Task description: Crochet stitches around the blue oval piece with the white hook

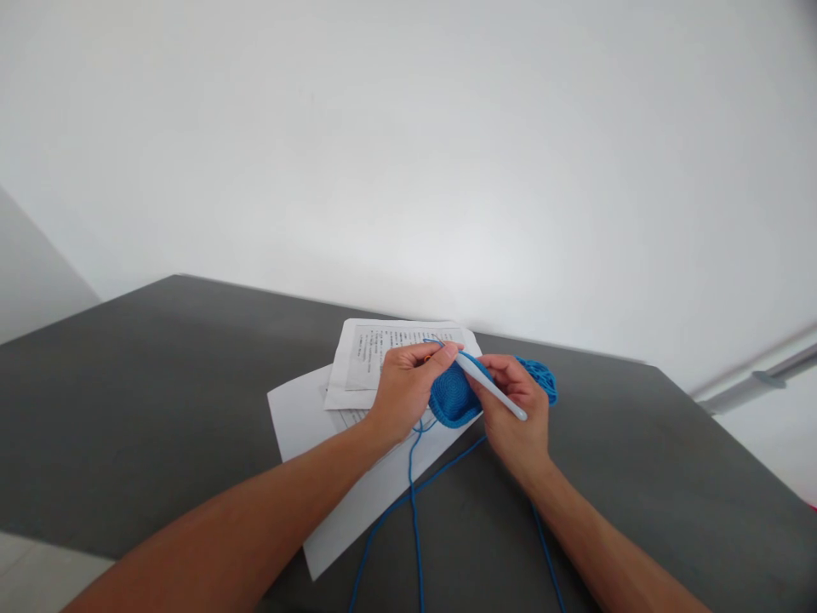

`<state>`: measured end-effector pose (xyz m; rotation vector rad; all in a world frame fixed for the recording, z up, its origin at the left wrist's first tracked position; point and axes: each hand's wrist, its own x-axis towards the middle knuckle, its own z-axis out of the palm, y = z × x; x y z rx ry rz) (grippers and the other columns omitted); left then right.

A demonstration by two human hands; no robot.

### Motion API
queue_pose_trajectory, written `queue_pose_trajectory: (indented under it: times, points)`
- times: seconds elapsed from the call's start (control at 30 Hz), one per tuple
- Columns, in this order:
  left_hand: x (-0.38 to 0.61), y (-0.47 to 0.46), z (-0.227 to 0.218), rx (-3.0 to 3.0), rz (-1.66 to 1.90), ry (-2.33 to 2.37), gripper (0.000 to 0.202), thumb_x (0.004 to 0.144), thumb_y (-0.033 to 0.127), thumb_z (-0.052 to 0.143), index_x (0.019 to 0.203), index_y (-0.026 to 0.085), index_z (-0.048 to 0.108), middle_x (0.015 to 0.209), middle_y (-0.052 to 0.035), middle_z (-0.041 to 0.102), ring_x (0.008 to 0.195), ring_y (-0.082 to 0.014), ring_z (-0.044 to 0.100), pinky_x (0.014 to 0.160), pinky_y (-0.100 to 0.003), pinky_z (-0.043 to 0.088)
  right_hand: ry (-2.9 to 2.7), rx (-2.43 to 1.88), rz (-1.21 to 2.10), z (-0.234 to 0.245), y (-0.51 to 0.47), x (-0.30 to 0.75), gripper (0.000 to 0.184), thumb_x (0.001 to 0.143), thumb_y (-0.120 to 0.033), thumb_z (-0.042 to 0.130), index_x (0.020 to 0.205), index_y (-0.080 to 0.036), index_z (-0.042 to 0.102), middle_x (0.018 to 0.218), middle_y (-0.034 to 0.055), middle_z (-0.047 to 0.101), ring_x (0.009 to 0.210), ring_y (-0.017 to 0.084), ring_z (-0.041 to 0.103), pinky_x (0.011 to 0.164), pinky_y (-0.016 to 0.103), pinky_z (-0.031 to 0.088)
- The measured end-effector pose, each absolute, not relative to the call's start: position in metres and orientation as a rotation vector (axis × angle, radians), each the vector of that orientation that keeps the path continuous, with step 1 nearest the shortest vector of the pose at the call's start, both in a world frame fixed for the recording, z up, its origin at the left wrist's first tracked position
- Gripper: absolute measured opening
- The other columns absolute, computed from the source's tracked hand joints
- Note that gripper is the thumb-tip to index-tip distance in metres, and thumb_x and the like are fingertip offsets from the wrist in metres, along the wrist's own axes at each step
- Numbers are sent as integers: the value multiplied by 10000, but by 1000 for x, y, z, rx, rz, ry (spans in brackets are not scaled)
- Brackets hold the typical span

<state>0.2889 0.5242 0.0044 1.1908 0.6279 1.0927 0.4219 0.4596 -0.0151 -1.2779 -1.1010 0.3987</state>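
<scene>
My left hand (405, 387) is closed, pinching the upper left edge of a round blue crocheted piece (452, 397) just above the table. My right hand (518, 410) is closed on a white crochet hook (494, 390), whose tip points up and left to my left fingertips. Blue yarn (414, 494) trails from the piece toward me in several strands. A loose heap of blue yarn (541, 376) lies behind my right hand.
A dark grey table (140, 400) stands against a white wall. Printed white sheets (374, 353) lie under and behind my hands, one blank sheet (357, 511) reaching toward the front edge. A grey metal bar (759, 383) runs at the right.
</scene>
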Motion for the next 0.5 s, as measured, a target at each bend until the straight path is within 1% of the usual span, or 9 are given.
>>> queue_pose_trajectory:
  times: [0.07,0.13,0.23,0.27,0.37,0.43,0.5]
  points:
    - [288,526,1,1194,1080,633,261,829,449,797,850,197,863,744,-25,734,765,-181,618,737,-298,467,-1130,-1288,418,-17,459,423,229,831,-408,788,904,-203,716,687,-5,708,562,126,568,524,245,455]
    - [287,528,-2,1230,1049,645,279,831,462,787,804,191,848,707,-17,706,719,-170,593,702,-293,454,-1181,-1297,432,-20,457,425,283,807,-410,816,983,-211,720,687,-14,702,560,131,576,523,253,465]
    - [285,529,-4,1318,1004,647,329,821,480,786,684,181,797,660,-8,667,677,-161,565,668,-291,434,-1266,-1290,354,-24,454,429,408,800,-408,831,1150,-232,716,799,1,720,651,150,632,573,272,510]
    - [285,529,-4,1340,996,644,339,817,480,786,659,180,783,646,-5,655,668,-159,557,660,-291,428,-1294,-1276,306,-25,453,430,395,826,-405,810,1175,-241,724,848,14,725,700,158,648,594,277,521]
    - [285,528,-3,1370,998,640,359,825,481,772,633,178,763,615,-1,627,654,-159,548,646,-293,424,-1370,-1220,194,-25,451,430,255,923,-376,717,1142,-263,778,945,50,746,809,184,672,645,300,538]
    - [285,527,-2,1340,998,596,286,818,446,780,707,182,790,700,-15,689,741,-181,613,718,-299,474,-1381,-1189,160,-23,452,429,216,946,-344,699,1125,-272,795,967,55,763,837,192,682,674,315,540]
    - [285,526,-1,1290,997,546,183,771,368,822,827,193,818,871,-36,763,898,-215,673,847,-320,515,-1347,-1173,138,-22,452,428,199,943,-320,708,1112,-276,803,964,51,775,840,192,691,681,318,538]
